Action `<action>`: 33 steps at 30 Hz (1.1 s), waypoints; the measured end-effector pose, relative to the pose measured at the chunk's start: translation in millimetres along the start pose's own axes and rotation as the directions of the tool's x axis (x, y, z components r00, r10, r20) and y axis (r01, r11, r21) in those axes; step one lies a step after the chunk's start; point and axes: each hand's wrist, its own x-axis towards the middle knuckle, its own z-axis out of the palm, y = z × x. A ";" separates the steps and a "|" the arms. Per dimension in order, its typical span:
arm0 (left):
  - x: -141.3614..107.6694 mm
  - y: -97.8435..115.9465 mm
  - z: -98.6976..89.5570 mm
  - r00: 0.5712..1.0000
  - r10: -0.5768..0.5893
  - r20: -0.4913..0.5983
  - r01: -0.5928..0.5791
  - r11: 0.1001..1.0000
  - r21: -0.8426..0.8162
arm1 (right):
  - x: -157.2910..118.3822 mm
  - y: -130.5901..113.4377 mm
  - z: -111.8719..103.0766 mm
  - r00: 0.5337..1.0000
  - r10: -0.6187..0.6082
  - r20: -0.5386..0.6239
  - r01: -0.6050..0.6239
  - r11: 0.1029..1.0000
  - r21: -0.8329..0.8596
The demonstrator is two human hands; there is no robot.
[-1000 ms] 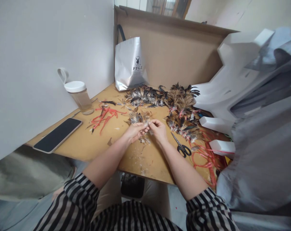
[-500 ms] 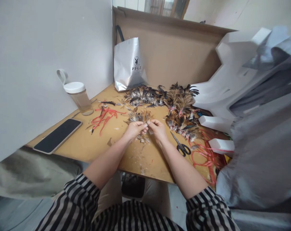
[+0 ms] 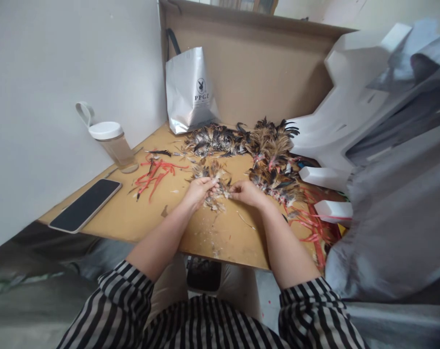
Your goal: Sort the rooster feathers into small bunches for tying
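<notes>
My left hand point(image 3: 201, 190) is closed in a pinch on a small feather point(image 3: 215, 181), above a loose heap of brown and grey feathers point(image 3: 208, 169). My right hand point(image 3: 248, 193) is a short way to the right, its fingertips pressed together at a feather with pale fluff point(image 3: 226, 194). Bits of down and feather scraps point(image 3: 215, 205) lie on the table just below the hands. Bundles of brown and black feathers point(image 3: 273, 182) tied with pink strips lie beyond my right hand. The scissors are almost wholly hidden behind my right forearm.
Red plastic strips point(image 3: 154, 177) lie left of the heap, and more red strips point(image 3: 316, 225) at the right edge. A phone point(image 3: 85, 204), a lidded cup point(image 3: 113, 145) and a silver bag point(image 3: 189, 92) stand or lie around. More feather bundles point(image 3: 216, 140) line the back. White foam point(image 3: 332, 211) juts in from the right.
My hands were together over the feather heap; my right hand has moved apart to the right. Its forearm now covers the scissors. The view has tilted down slightly.
</notes>
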 end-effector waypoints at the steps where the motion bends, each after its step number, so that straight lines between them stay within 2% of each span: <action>1: -0.2 0.2 -0.1 1.000 0.000 -0.001 0.000 1.000 -0.003 | 0.0 -2.1 1.9 1.000 -0.022 -0.005 0.021 0.997 -0.069; 4: -0.2 0.2 -0.5 1.000 0.000 -0.002 0.000 1.000 -0.007 | 1.3 -6.0 6.7 0.997 -0.066 -0.030 0.058 0.978 -0.202; 7: 0.2 -0.4 -1.0 1.000 0.001 0.000 -0.001 1.000 -0.002 | 2.0 -4.6 7.3 0.996 -0.083 -0.029 0.078 0.983 -0.168; 11: 0.2 -0.6 -0.9 1.000 -0.012 0.013 0.012 1.000 0.002 | 0.6 -2.8 3.0 1.000 -0.019 -0.024 0.022 0.993 0.118; 14: 0.0 -0.5 -1.0 1.000 -0.006 0.029 0.006 1.000 0.012 | -0.9 -7.1 -0.7 0.999 0.040 0.037 -0.050 0.929 0.366; 17: 0.4 -1.4 -1.5 0.999 0.013 0.037 -0.014 0.999 0.035 | -2.4 -14.4 -3.6 0.996 0.025 0.089 -0.065 0.870 0.489; 23: 0.8 -4.7 -1.8 0.997 0.042 0.060 -0.051 0.986 0.159 | -4.6 -21.1 -5.5 0.998 0.003 0.065 -0.033 0.882 0.470; 33: -0.6 -7.2 -0.2 0.991 0.063 0.116 -0.096 0.944 0.314 | -2.6 -22.4 -1.5 0.998 -0.006 -0.062 0.028 0.930 0.366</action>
